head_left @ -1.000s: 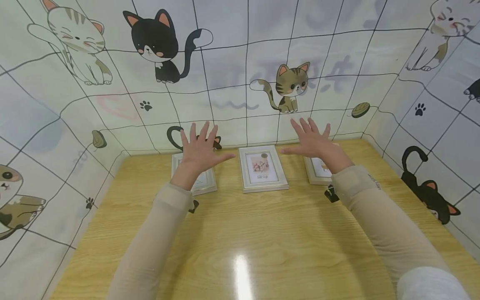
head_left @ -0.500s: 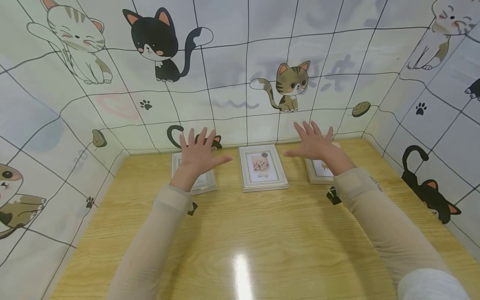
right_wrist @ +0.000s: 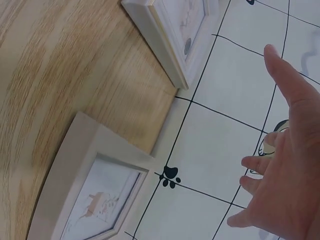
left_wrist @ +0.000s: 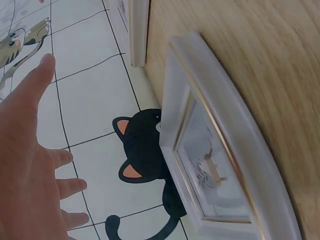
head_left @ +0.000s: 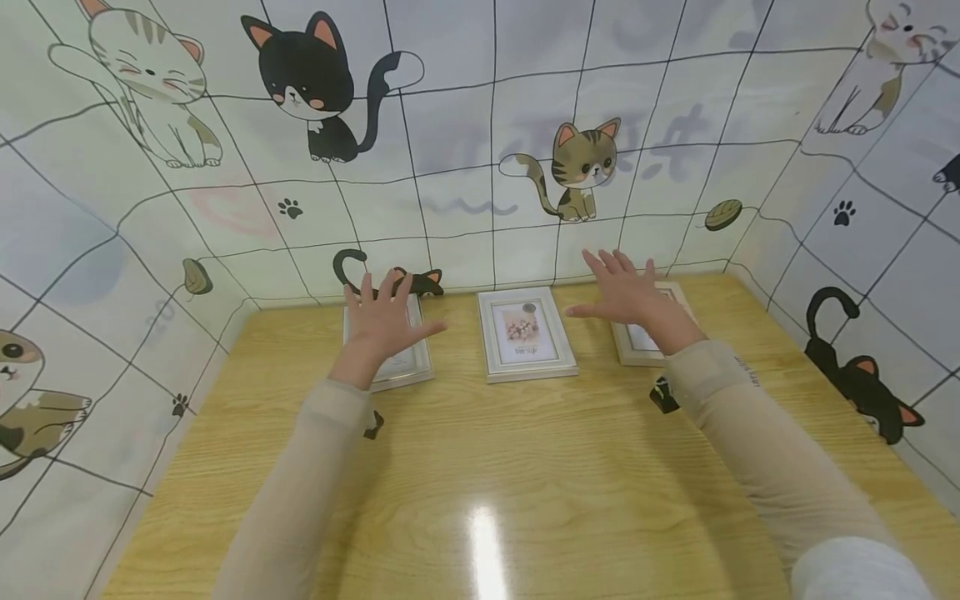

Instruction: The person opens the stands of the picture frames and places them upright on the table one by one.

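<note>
Three picture frames lie in a row at the back of the wooden table. My left hand, fingers spread, hovers over the left white frame and hides part of it. The middle white frame lies between my hands, with a flower picture in it. Above the right cream frame my right hand is held with spread fingers. In the left wrist view the left hand is apart from the white frame; in the right wrist view the right hand is likewise apart from the cream frame.
The wooden table reaches back to a wall covering printed with cats and grid lines, which also stands at the left and right sides. Dark cut-out-like shapes show beside both wrists. A light reflection lies on the front of the table.
My left hand has moved left and slightly down, uncovering more of the left frame's upper right. My right hand has lowered slightly. The three frames have stayed in place.
</note>
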Motion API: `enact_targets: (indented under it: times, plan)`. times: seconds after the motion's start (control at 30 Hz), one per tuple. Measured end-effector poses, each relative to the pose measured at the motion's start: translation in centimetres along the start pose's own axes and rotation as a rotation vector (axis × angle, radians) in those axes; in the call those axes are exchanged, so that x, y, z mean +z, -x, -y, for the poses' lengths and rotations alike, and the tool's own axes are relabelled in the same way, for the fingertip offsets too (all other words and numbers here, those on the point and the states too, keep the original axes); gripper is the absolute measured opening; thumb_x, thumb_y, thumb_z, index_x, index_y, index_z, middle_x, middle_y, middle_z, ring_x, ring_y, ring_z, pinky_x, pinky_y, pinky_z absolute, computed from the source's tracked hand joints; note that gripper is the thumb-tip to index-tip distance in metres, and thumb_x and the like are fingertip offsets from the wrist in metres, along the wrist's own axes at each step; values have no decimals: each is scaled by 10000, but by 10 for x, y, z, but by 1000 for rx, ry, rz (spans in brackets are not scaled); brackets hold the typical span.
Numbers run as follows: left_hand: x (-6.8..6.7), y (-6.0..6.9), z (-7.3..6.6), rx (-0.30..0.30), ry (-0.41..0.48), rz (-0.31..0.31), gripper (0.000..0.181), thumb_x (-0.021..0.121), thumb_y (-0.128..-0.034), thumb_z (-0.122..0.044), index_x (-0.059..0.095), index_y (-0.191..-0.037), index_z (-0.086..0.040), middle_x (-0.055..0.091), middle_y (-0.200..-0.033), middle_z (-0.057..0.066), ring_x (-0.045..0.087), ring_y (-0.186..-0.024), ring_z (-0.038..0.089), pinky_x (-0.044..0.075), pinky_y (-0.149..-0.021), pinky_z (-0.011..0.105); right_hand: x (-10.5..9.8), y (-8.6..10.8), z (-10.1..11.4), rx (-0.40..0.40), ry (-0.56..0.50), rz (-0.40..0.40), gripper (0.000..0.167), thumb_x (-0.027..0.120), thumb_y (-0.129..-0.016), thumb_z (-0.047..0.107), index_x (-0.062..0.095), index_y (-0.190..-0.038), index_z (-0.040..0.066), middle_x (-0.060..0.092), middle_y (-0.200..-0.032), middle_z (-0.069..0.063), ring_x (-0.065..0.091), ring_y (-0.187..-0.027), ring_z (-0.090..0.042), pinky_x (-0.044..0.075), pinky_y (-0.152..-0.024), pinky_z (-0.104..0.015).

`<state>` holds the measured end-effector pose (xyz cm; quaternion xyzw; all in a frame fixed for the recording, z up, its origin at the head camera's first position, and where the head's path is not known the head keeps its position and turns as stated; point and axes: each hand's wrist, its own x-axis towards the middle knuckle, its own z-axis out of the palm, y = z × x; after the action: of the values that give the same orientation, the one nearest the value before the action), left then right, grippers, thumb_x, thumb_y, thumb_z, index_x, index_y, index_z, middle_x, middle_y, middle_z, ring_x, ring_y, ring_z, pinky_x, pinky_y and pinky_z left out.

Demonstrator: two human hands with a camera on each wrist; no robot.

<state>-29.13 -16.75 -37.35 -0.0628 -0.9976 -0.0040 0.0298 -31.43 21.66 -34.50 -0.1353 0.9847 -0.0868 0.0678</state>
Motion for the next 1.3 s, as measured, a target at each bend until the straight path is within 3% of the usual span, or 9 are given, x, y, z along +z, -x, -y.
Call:
enact_targets:
  times: [0.2,0.4,0.73,1.1,1.3]
  plan:
    - [5,3,11,-28,0,38,1127,406,-787,-898,53,-1618,-222,150,-1672,164,69,-1515,519,58,-1186,741,9,-7,7,-75,-21,-14,1009,634,-899,586,103,-1606,101,170,-1633,-261,132,-1497,-501,64,-1159,-770]
    - [11,6,20,-52,10,56,1096,432,-805,-870,130,-1612,-192,155,-1666,184,106,-1501,538,127,-1187,722,18,-15,22,-131,-36,-14,973,648,-897,570,177,-1592,79,232,-1619,-256,197,-1482,-499,117,-1182,-732]
    - [19,13,33,-79,47,94,1099,470,-809,-842,176,-1600,-138,179,-1654,202,183,-1480,527,192,-1185,692,35,-29,54,-187,-4,8,925,651,-909,540,213,-1584,84,279,-1612,-232,246,-1489,-450,202,-1224,-623]
    - [28,17,48,-110,88,133,1022,470,-869,-774,219,-1580,-85,193,-1640,233,195,-1499,474,225,-1212,633,46,-37,91,-255,-86,48,907,664,-889,568,271,-1575,124,304,-1620,-176,264,-1501,-404,258,-1221,-586]
    - [28,22,54,-156,88,160,949,478,-915,-701,234,-1566,-56,247,-1608,271,294,-1450,486,315,-1176,610,54,-40,109,-291,-107,69,875,664,-901,545,286,-1569,125,306,-1621,-161,279,-1497,-391,299,-1206,-575]
